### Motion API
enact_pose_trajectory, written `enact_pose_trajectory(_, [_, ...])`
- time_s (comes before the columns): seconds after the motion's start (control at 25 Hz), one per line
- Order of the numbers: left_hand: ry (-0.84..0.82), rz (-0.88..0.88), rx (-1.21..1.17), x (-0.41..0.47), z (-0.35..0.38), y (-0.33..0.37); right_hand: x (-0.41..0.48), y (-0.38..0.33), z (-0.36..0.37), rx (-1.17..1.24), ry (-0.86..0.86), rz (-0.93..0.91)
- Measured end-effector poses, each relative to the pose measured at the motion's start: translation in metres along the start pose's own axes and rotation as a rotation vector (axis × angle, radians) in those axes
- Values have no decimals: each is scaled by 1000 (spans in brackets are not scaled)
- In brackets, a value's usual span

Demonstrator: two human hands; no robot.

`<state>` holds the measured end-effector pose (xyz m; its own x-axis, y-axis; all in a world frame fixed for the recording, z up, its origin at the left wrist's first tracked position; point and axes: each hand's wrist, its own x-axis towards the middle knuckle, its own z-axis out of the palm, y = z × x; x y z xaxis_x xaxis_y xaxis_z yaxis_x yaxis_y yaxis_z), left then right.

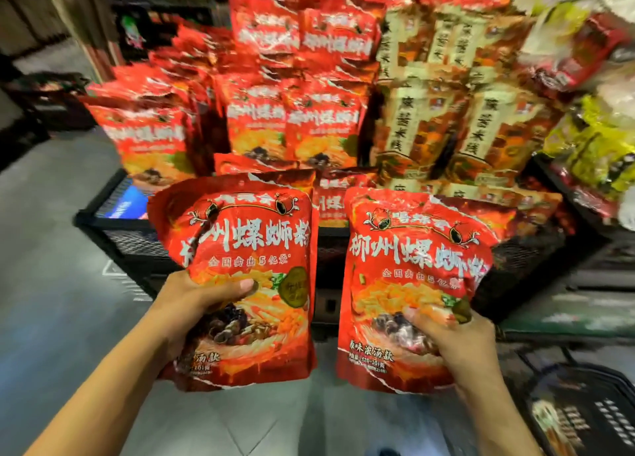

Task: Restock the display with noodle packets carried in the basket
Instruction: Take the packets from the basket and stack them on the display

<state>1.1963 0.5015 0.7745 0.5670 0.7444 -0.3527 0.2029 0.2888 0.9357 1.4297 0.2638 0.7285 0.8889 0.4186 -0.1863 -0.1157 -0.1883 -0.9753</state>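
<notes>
The left hand (180,313) grips the left noodle packet (240,246) near its lower edge, thumb across the front. The right hand (460,338) grips the right noodle packet (412,263) likewise. Both packets are held upright, side by side, before the black mesh display crate (130,246) stacked with matching red packets (319,122). The basket (584,400) sits at lower right.

We note two red noodle packets upright, near: left packet (247,249) and right packet (412,259), apart. Behind, the display (130,235) holds matching rows; the basket (591,380) sits near right.
</notes>
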Motion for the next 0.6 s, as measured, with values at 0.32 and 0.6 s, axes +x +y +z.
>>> enact_pose_trajectory(0.32, [79, -23, -63, 43, -49, 14, 39, -28, 54, 24, -62, 16])
enact_pose_trajectory(0.6, [162, 45, -103, 139, -57, 56, 145, -64, 113, 75, -84, -53])
